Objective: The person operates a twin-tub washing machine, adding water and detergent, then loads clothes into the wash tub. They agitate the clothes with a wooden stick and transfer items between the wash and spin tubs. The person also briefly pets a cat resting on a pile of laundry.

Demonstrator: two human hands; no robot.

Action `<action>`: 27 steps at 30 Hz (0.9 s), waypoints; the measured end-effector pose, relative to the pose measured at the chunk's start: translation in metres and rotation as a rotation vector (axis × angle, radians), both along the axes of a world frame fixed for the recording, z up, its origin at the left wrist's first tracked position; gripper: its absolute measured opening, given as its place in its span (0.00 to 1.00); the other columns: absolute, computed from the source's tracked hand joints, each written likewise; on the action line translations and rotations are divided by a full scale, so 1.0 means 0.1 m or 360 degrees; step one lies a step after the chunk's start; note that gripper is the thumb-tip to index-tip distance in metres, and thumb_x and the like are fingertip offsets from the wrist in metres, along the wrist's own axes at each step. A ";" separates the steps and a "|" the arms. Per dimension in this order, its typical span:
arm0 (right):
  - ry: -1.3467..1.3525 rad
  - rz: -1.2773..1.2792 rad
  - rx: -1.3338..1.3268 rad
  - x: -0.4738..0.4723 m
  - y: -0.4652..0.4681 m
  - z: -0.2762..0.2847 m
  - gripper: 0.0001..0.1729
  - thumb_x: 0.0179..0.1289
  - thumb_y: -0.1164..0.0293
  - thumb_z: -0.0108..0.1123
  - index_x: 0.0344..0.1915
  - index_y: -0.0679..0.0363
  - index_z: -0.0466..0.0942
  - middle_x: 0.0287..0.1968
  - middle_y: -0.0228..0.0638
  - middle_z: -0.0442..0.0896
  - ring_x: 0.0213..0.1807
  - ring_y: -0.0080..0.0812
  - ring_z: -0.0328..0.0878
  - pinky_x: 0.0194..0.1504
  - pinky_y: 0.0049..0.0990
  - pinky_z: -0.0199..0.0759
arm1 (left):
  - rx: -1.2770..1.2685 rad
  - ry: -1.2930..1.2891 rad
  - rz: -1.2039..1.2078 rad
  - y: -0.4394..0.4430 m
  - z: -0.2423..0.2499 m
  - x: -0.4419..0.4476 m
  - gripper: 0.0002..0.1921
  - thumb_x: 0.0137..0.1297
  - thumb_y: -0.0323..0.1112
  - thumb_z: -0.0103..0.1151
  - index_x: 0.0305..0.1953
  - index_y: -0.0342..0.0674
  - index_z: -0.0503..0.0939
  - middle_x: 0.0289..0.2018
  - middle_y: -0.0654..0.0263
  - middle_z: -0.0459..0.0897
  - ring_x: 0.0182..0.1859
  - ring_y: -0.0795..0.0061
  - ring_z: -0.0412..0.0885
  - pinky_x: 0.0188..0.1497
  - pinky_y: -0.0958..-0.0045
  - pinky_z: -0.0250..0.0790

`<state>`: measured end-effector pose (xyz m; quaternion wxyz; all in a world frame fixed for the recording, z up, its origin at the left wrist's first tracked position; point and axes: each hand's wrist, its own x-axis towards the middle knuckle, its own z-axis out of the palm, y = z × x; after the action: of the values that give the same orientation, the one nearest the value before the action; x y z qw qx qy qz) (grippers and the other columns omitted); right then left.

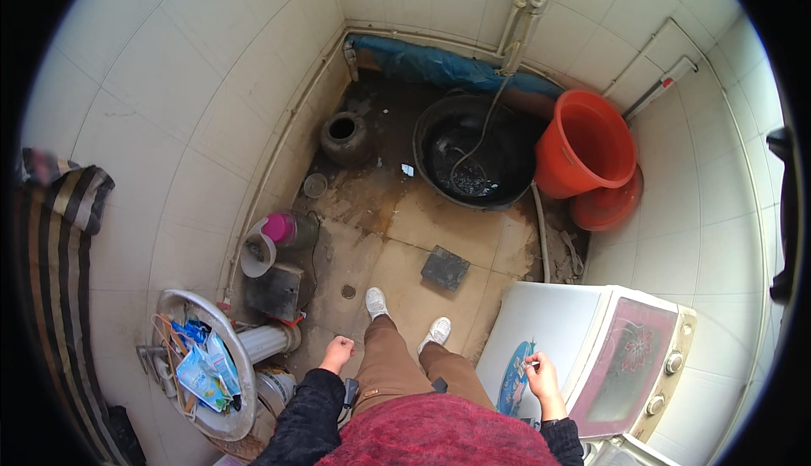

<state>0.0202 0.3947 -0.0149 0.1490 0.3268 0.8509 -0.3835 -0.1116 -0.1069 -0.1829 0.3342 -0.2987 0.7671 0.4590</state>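
Note:
My left hand (339, 353) is curled in a loose fist above the floor, with nothing seen in it. It hangs between my brown-trousered leg and the pedestal washbasin (239, 364). My right hand (543, 378) has its fingers bent in, and no object shows in it. Below or beside it stands a white washing machine (551, 320) with a pinkish patterned top and two knobs; whether the hand touches it I cannot tell. Plastic packets (204, 377) and a wooden-looking hanger (170, 345) lie in the washbasin.
A large black tub (437, 168) holds a thin hose (485, 133) and some water. Beside it are a red bucket (551, 168) and red lid (611, 209). A dark block (445, 268) lies on the tiles. Along the left wall stand a clay jar (348, 149) and a pink-lidded container (279, 228).

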 end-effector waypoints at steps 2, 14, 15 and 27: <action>0.0033 -0.0132 0.0005 0.07 -0.01 0.12 0.09 0.58 0.76 0.61 0.40 0.64 0.77 0.35 0.39 0.82 0.31 0.30 0.79 0.37 0.28 0.75 | 0.0022 -0.0040 -0.0034 0.09 0.09 -0.18 0.09 0.67 0.34 0.55 0.37 0.34 0.77 0.28 0.61 0.83 0.29 0.72 0.82 0.33 0.71 0.77; -0.0050 -0.0611 0.0051 0.81 -0.66 0.41 0.11 0.57 0.74 0.63 0.41 0.65 0.77 0.39 0.44 0.82 0.31 0.33 0.82 0.38 0.30 0.77 | 0.0215 -0.0040 -0.0470 0.27 0.13 -0.96 0.09 0.68 0.33 0.54 0.40 0.32 0.75 0.31 0.60 0.82 0.31 0.72 0.81 0.35 0.71 0.76; -0.0051 -0.0670 0.0047 0.85 -0.72 0.44 0.12 0.57 0.74 0.63 0.41 0.65 0.77 0.39 0.44 0.82 0.31 0.34 0.82 0.38 0.30 0.77 | 0.0207 -0.0089 -0.0457 0.25 0.11 -1.06 0.09 0.68 0.33 0.54 0.39 0.31 0.75 0.31 0.60 0.82 0.32 0.72 0.81 0.35 0.71 0.76; 0.0030 -0.1380 0.0487 1.68 -1.44 0.65 0.12 0.57 0.71 0.64 0.40 0.64 0.78 0.42 0.44 0.82 0.34 0.39 0.82 0.39 0.34 0.77 | 0.0203 -0.0159 -0.0833 0.37 0.02 -1.98 0.05 0.69 0.31 0.51 0.40 0.36 0.73 0.27 0.63 0.79 0.26 0.73 0.79 0.27 0.73 0.73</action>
<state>0.1881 0.2504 0.0504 -0.0830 0.6673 0.6838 -0.2833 -0.3094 -0.0696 -0.1806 0.4970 -0.0909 0.7703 0.3890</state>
